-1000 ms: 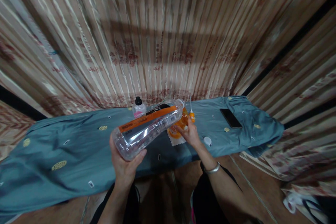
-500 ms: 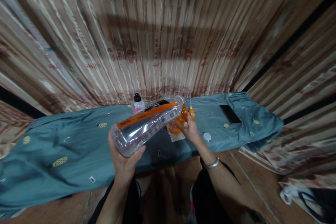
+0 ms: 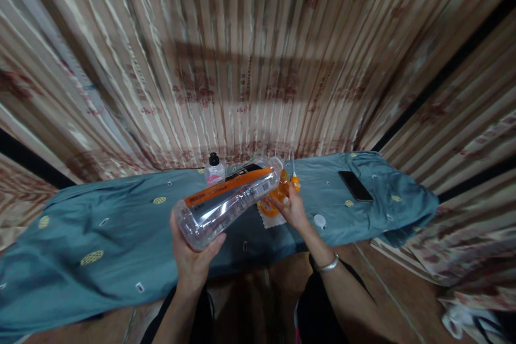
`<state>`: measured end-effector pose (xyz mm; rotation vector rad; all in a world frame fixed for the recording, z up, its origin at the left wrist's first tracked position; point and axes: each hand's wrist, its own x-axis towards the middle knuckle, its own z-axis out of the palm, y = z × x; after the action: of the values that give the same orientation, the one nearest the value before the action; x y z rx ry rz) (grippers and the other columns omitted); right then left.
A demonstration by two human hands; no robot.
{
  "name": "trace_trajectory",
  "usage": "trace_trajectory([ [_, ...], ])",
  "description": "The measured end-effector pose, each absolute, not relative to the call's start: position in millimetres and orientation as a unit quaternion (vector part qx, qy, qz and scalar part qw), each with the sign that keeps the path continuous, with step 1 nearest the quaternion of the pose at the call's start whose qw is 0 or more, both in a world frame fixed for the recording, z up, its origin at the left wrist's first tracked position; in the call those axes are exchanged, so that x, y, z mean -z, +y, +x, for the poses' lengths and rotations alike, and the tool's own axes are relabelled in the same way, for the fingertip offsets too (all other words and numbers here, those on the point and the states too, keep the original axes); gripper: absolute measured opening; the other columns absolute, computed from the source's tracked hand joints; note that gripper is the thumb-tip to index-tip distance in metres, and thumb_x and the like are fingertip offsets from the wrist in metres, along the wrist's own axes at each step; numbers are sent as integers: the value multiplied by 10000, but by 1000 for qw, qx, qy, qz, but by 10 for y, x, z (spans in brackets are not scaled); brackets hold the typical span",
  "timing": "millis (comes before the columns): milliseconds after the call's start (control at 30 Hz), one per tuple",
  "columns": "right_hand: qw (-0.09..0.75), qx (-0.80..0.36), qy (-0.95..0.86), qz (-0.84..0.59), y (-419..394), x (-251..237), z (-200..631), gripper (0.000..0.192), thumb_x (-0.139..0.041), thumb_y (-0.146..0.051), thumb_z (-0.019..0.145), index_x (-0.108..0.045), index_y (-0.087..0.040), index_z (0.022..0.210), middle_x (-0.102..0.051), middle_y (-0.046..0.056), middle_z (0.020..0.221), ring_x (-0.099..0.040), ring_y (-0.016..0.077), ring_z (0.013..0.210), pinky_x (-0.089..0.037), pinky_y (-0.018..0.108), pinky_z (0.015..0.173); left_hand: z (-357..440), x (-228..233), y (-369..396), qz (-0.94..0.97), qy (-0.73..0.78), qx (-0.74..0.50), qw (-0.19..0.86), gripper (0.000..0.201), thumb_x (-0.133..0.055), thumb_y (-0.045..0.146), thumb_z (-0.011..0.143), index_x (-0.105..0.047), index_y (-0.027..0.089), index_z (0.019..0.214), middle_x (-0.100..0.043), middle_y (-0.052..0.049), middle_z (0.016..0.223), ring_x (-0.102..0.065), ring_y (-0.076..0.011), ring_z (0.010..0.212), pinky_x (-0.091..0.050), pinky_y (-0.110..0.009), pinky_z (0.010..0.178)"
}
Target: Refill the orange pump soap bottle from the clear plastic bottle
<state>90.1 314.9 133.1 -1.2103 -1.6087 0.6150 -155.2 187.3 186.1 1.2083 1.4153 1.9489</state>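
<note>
My left hand (image 3: 194, 263) is wrapped round the base of a large clear plastic bottle (image 3: 229, 204) with an orange and grey label. The bottle is tilted, its uncapped mouth pointing up to the right, just above an orange translucent container (image 3: 274, 199). My right hand (image 3: 295, 209) grips that container from its right side; its exact shape is partly hidden by the bottle and fingers. Beneath it lies a white scalloped-edged piece (image 3: 273, 222). A white cap (image 3: 320, 221) rests to the right of my right hand. I cannot make out liquid flowing.
Behind the clear bottle stands a small bottle with a black top (image 3: 214, 167). A small orange item with a thin stem (image 3: 295, 183) sits beyond my right hand. A black phone (image 3: 355, 186) lies on the blue-green cloth (image 3: 133, 242). Striped curtains (image 3: 258, 64) hang behind.
The camera view has tipped up a little, so everything sits lower in the picture. Both hands keep their hold, and the bottle's tilt looks nearly the same.
</note>
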Motion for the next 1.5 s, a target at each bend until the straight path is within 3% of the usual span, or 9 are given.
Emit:
trace_trajectory([
  [567,483,-242,-667,-513,3145,-1336,921,695,-757,-565,791,-552,-192,1339,-774,144,1154,-750,335,1053,-608,462,893,-1503,-1914,1876,437,503,-721,190,946,-930,390,582,-526,266,1428,-584,-116,1372,-546,-366,1328,-388,-534,1172],
  [867,477,-242,-668,-518,3147,-1327,929,709,-744,-589,802,-553,-199,1362,-774,137,1157,-738,349,1090,-602,487,922,-1478,-1883,1885,449,480,-729,193,927,-916,377,621,-500,270,1442,-597,-106,1373,-595,-311,1274,-475,-436,1082],
  [1267,488,-204,-675,-515,3135,-1314,898,809,-652,-697,832,-514,-162,1422,-768,176,1157,-753,356,1041,-617,482,881,-1492,-1827,1901,442,487,-731,179,957,-923,427,589,-503,271,1434,-584,-104,1400,-574,-317,1296,-458,-435,1093],
  [1500,488,-232,-665,-516,3151,-1307,920,747,-706,-674,782,-576,-175,1323,-784,161,1108,-763,356,980,-622,479,841,-1455,-1839,1922,432,476,-743,185,960,-925,464,571,-516,263,1417,-576,-120,1412,-571,-327,1299,-499,-419,1046],
])
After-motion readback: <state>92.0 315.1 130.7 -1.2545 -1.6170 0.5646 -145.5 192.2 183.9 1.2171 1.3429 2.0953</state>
